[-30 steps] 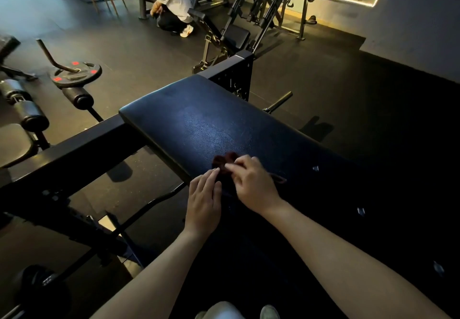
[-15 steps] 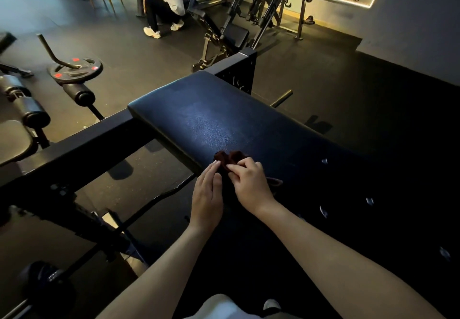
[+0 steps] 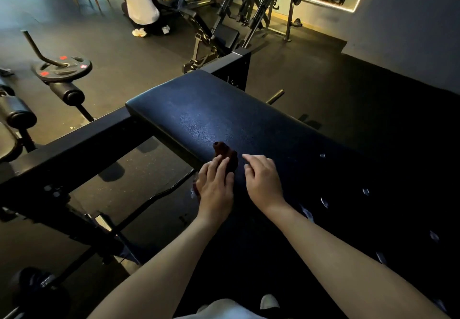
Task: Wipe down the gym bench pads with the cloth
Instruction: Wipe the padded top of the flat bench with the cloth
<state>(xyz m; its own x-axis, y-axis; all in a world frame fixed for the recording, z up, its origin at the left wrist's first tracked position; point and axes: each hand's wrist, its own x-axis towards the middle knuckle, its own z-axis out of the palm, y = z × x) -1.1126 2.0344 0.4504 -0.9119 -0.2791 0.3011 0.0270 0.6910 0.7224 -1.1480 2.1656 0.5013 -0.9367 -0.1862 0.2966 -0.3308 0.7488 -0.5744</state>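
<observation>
A dark blue padded bench pad (image 3: 214, 117) runs from the middle of the view toward me. A small dark red cloth (image 3: 224, 152) lies bunched on the pad near its left edge. My left hand (image 3: 216, 186) lies flat on the near part of the cloth, fingers straight, pressing it to the pad. My right hand (image 3: 261, 179) rests on the pad just right of the cloth, fingers loosely bent, holding nothing. Most of the cloth is hidden under my left hand.
A black steel frame beam (image 3: 74, 144) runs left from the pad. A weight plate (image 3: 62, 68) and roller pads (image 3: 69, 93) sit at the left. A crouching person (image 3: 139, 5) is at the back beside other machines (image 3: 224, 32). A wall (image 3: 410, 20) stands at the right.
My right hand has come off the cloth and moved right onto the bare pad. My left hand has slid forward onto the cloth. The camera has shifted a little.
</observation>
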